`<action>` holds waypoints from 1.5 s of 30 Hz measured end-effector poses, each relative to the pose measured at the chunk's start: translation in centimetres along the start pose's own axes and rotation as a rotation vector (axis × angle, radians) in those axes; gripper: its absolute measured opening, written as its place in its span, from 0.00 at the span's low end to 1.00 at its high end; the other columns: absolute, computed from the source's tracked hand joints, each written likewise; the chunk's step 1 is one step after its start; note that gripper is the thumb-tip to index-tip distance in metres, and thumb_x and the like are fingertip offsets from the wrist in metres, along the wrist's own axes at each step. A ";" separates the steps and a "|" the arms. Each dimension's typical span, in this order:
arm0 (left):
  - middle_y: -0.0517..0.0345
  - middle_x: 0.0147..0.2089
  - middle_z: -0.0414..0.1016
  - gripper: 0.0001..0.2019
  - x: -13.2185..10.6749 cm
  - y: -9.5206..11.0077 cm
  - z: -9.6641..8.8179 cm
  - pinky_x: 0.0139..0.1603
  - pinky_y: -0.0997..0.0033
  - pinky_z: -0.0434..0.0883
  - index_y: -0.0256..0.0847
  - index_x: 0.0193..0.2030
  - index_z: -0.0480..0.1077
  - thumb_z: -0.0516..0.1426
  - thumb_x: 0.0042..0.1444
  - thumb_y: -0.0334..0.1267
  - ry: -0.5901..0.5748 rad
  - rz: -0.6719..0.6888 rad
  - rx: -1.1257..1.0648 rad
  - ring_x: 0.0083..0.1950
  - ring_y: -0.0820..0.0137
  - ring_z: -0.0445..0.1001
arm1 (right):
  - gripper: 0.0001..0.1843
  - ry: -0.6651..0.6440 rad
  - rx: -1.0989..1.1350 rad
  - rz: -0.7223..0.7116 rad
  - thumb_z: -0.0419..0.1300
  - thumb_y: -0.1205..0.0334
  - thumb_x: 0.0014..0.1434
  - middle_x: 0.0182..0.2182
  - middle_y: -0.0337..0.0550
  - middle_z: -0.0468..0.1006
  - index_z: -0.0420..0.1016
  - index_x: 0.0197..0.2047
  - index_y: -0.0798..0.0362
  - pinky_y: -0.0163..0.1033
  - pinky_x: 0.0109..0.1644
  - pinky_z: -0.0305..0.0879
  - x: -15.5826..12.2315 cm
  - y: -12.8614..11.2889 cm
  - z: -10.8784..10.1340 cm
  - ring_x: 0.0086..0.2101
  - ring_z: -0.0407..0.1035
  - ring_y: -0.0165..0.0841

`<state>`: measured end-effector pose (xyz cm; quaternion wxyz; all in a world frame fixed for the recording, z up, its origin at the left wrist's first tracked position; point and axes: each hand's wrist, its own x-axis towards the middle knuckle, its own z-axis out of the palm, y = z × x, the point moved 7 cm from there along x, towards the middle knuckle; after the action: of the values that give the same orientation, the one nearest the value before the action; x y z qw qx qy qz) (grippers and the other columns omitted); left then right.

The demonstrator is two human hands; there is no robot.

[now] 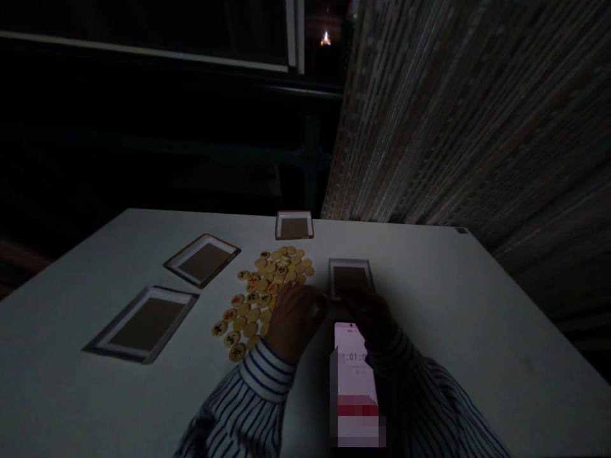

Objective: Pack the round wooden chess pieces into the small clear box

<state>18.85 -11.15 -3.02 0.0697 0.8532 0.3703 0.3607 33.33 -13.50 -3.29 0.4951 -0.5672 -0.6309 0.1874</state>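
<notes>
Striped sleeve (424, 388) overlaps lit phone (354, 376); discs (262, 285) adjoin left hand (293, 318), tray (349, 262) adjoins right hand (370, 315); cannot tell either grip's state.

Left grip (294, 318) beside round pieces (265, 298), right grip (370, 316) near shallow box (352, 276)

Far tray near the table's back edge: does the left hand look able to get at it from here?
Probably yes: the left hand would need to stretch forward, but only low, flat round pieces lie between it and the far tray.
</notes>
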 end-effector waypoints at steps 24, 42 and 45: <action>0.53 0.36 0.73 0.10 -0.7 0.3 0.4 0.45 0.60 0.66 0.39 0.37 0.68 0.58 0.47 0.39 0.071 0.096 -0.081 0.40 0.66 0.70 | 0.11 -0.199 0.378 0.201 0.61 0.56 0.46 0.24 0.42 0.77 0.73 0.28 0.56 0.34 0.29 0.70 -0.4 1.7 2.7 0.27 0.72 0.31; 0.52 0.37 0.75 0.10 -0.9 -1.1 1.0 0.41 0.71 0.70 0.40 0.37 0.71 0.50 0.53 0.34 -0.076 -0.259 -0.446 0.39 0.70 0.72 | 0.07 -0.193 0.369 0.132 0.58 0.62 0.50 0.27 0.43 0.78 0.75 0.32 0.54 0.34 0.32 0.70 -0.6 1.6 2.4 0.29 0.72 0.31; 0.54 0.36 0.75 0.09 -1.0 -1.2 1.2 0.40 0.72 0.70 0.40 0.36 0.72 0.51 0.52 0.34 -0.101 -0.326 -0.514 0.37 0.71 0.73 | 0.08 -0.191 0.395 0.154 0.58 0.61 0.51 0.28 0.43 0.78 0.75 0.34 0.54 0.36 0.33 0.70 -0.8 1.8 2.5 0.30 0.72 0.31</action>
<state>18.48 -10.73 -4.90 0.3586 0.7537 0.3950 0.3838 32.09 -12.84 -6.16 0.5187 -0.4855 -0.5809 0.3972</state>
